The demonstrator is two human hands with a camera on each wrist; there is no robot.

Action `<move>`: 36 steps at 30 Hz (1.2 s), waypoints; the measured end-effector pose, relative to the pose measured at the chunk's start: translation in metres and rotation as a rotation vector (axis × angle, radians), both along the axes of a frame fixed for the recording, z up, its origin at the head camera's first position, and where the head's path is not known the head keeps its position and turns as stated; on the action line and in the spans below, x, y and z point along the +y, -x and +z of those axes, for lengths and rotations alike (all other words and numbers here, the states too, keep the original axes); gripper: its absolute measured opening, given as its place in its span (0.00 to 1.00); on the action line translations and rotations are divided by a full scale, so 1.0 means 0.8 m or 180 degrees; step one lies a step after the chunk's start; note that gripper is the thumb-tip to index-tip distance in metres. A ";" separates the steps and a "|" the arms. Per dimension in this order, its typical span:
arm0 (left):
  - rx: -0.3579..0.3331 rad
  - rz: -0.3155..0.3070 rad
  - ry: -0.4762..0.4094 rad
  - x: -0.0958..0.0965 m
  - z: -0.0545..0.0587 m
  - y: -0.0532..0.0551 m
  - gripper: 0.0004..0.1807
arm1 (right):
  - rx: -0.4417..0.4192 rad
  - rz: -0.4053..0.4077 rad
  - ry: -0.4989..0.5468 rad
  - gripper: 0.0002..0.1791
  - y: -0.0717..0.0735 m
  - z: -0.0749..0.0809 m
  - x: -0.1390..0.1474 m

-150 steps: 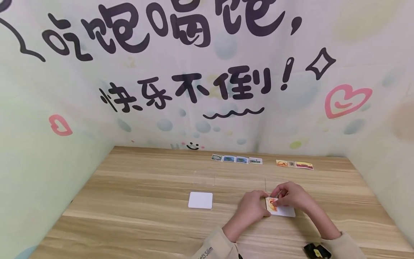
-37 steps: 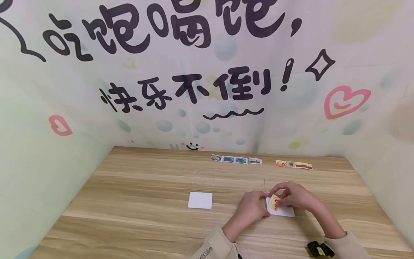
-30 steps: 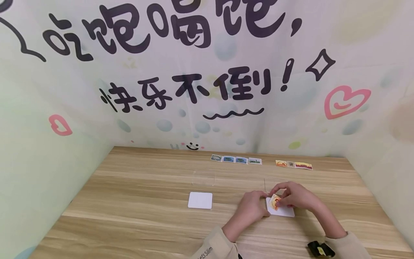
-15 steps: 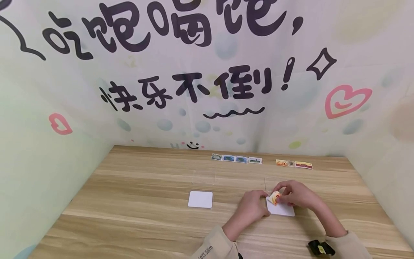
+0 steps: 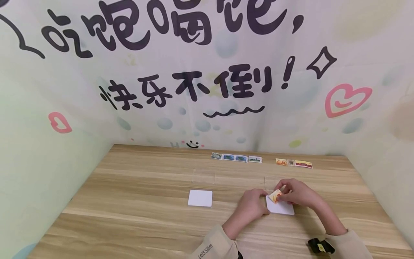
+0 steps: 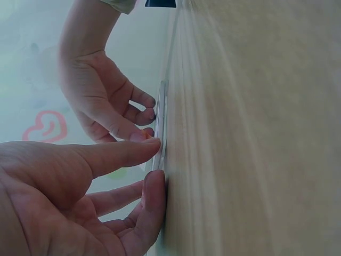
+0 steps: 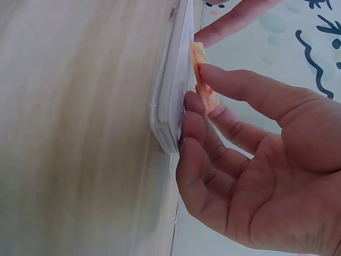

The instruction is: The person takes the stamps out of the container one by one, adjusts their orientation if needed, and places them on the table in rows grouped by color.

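My right hand (image 5: pixel 299 192) pinches an orange and yellow postage stamp (image 5: pixel 276 196) between thumb and fingers. In the right wrist view the stamp (image 7: pixel 206 80) is raised on edge above a white card (image 5: pixel 280 208), and the other fingertips are at the card's surface. That card sits in a shallow clear case (image 7: pixel 154 114) whose edge shows in the same view. My left hand (image 5: pixel 251 205) grips the left edge of the cased card. Its thumb and a finger are on either side of the edge in the left wrist view.
A second white card (image 5: pixel 200 198) lies to the left, with a clear lid (image 5: pixel 203 177) behind it. Several stamps (image 5: pixel 242 158) stand in a row at the back, and more stamps (image 5: pixel 303 164) lie further right. A black strap (image 5: pixel 320 246) is by the right sleeve.
The orange stamp lay flat on the left part of the white card; it has come up and tilted away in my right hand, moving slightly back. My left hand has kept its place.
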State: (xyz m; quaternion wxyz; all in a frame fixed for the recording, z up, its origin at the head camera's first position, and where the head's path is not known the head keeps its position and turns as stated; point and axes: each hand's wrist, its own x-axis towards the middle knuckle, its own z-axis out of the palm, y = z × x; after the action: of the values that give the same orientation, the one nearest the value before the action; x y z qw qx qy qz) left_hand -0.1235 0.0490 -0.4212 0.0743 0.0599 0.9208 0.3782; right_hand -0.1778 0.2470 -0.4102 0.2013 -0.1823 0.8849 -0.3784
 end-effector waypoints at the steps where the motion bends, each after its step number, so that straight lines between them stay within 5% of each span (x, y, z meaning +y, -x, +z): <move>1: 0.0001 0.0003 -0.0005 0.000 0.000 0.000 0.23 | 0.0004 0.0002 0.0007 0.09 0.000 0.000 0.000; 36: -0.0084 0.0027 -0.0062 0.000 0.001 -0.002 0.23 | -0.0219 -0.0108 0.0355 0.05 0.005 0.000 0.013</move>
State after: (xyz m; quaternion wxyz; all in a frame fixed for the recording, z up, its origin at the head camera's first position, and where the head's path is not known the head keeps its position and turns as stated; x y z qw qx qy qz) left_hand -0.1221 0.0493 -0.4207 0.0843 0.0517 0.9163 0.3882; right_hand -0.1820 0.2577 -0.4100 0.2147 -0.1650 0.8580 -0.4365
